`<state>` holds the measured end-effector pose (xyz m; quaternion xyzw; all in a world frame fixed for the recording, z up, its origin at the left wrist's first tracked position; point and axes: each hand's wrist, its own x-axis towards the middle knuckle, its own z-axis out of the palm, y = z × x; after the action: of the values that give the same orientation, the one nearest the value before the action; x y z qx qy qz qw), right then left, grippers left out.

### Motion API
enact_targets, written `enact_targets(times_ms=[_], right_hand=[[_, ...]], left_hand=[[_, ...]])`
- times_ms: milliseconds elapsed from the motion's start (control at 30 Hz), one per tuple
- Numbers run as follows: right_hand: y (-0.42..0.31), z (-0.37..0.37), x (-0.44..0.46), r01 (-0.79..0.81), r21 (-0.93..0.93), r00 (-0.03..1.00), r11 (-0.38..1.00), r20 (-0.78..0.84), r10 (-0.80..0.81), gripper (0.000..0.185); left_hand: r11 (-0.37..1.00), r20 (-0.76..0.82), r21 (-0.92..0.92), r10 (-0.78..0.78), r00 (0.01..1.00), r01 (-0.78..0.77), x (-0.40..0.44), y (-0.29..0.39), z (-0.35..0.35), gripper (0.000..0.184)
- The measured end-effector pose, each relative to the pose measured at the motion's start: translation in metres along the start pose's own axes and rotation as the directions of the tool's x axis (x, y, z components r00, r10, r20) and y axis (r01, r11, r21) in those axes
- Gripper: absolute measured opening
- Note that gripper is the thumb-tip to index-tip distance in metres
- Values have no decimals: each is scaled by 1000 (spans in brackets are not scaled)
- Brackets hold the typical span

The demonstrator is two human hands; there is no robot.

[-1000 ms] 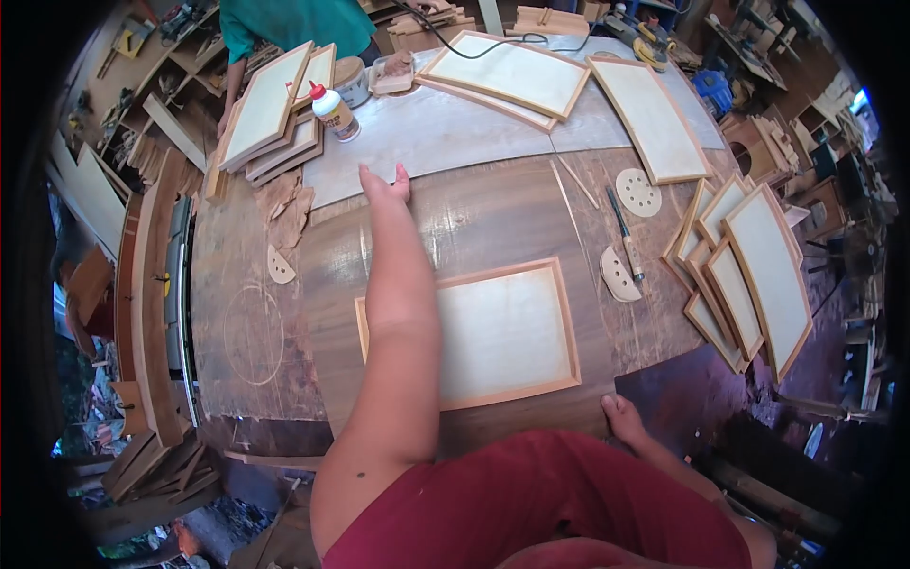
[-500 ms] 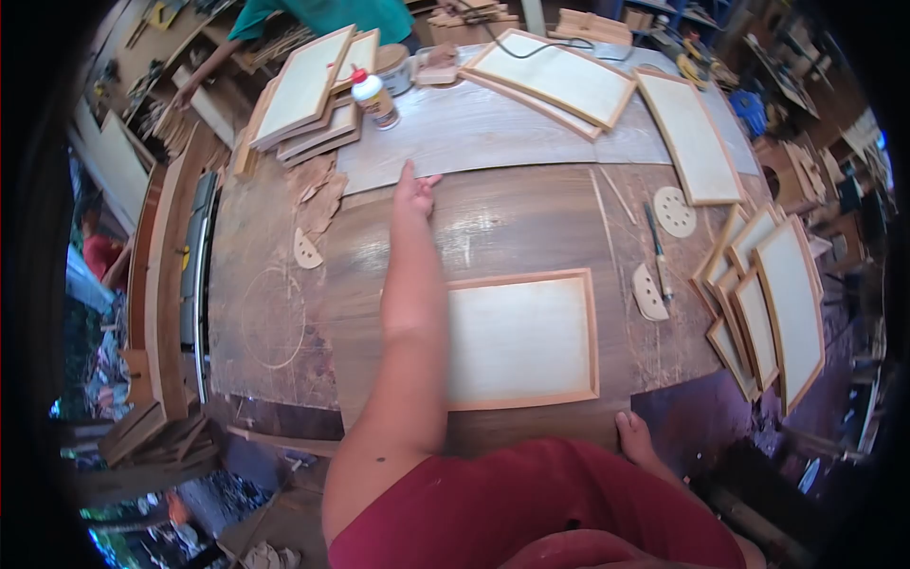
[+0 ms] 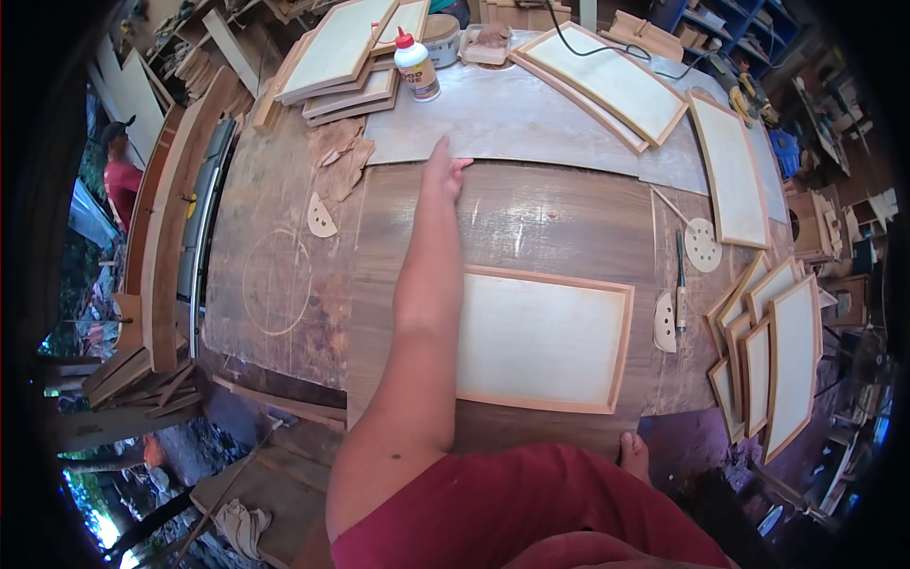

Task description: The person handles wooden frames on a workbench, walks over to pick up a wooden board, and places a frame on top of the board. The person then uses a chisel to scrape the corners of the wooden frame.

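Note:
My left hand [image 3: 447,174] reaches across a wide brown wooden board [image 3: 531,223] to its far edge, index finger straight and thumb apart. Nothing shows in its fingers. At the near right corner of this board is my right hand [image 3: 636,457], its thumb up against the edge and its other fingers mostly hidden; it seems to grip there. A framed panel [image 3: 545,341], pale with a light wooden border, lies flat on the board, its left side covered by my left forearm. Past my left hand lies a greyish sheet [image 3: 512,114].
A wood glue bottle [image 3: 417,68] stands by stacked framed panels [image 3: 336,47] at the back left. More framed panels [image 3: 794,365] lean at the right. Nearby are a chisel-like tool [image 3: 681,294] and a perforated sanding disc [image 3: 702,245]. A person [image 3: 123,180] stands far left.
My view has shifted, so the bench things sit further right. The co-worker in green at the back has mostly left the view. Both my hands stay at the brown board's edges.

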<state>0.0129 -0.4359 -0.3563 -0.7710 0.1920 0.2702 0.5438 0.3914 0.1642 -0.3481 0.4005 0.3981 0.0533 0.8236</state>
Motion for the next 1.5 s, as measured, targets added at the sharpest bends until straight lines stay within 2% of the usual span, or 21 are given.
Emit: enact_targets(times_ms=[67,133,267,333,367,433,467,533,733,800,1000,1067,1133,1200,1300,1333,1367,1400,1433,1467,1500], right_hand=[[8,-3,4,13,8,1000,1000,-5,-13,37],[5,1,9,-53,2,998,999,-15,53,37],[-23,14,0,-5,6,999,1000,-38,5,37],[-43,18,-7,70,-225,996,972,-39,-81,38],[-39,19,-6,49,-210,995,976,-72,-66,38],[-26,14,-1,104,-235,994,966,45,-96,38],[-34,16,-1,93,-232,996,968,17,-91,38],[-49,26,-5,62,-259,995,964,93,-39,38],[-27,57,1,16,-129,993,992,122,0,39],[-27,60,0,0,-127,994,992,109,14,39],[-21,65,-2,20,-177,997,984,79,-6,38],[-22,69,-3,-4,-124,1000,992,-19,1,40],[-7,74,2,5,-83,999,997,-40,-8,41],[-8,73,6,30,-50,997,998,-65,-33,42],[-37,63,4,90,-166,994,982,-54,-100,44],[-46,51,12,78,-392,994,917,100,-41,45],[-58,39,22,100,-593,971,799,232,51,46],[-100,29,24,-23,-618,944,786,245,220,47],[-142,20,30,-139,-642,889,754,254,381,48],[-155,13,46,-11,-681,971,732,168,171,45],[-165,7,62,103,-726,994,680,92,-53,43]], left_hand=[[999,-1,34,11,1000,-11,-6,-2,3,68],[1000,29,20,-20,999,19,0,1,0,69],[999,8,2,-47,999,47,10,-2,-6,69],[999,40,-38,37,999,-36,17,-8,-7,69],[999,47,-31,12,999,-10,18,-7,-7,69],[1000,46,-26,-4,999,6,11,-5,-5,68],[999,33,-36,17,999,-16,7,-4,-3,68],[999,35,-47,-12,999,14,9,-4,-3,71],[988,62,-97,-111,992,117,19,0,-5,78],[992,-19,-121,-26,999,23,20,-6,-5,76],[990,46,-134,-29,999,35,21,-7,-12,73],[983,38,-174,-46,998,52,22,-7,-12,73],[975,28,-208,-72,997,76,22,-11,-18,74],[960,113,-265,-68,991,96,23,-10,-19,80],[954,148,-289,-41,988,82,21,-15,-20,79],[954,151,-289,-42,988,85,17,-16,-17,79],[961,72,-275,-21,997,40,12,-18,-12,72],[966,-5,-257,4,1000,-5,7,-19,-5,66],[966,3,-257,6,1000,-5,2,-19,0,66],[980,-35,-194,41,999,-47,-4,-20,2,60],[988,-75,-126,78,994,-87,-9,-21,0,54]])
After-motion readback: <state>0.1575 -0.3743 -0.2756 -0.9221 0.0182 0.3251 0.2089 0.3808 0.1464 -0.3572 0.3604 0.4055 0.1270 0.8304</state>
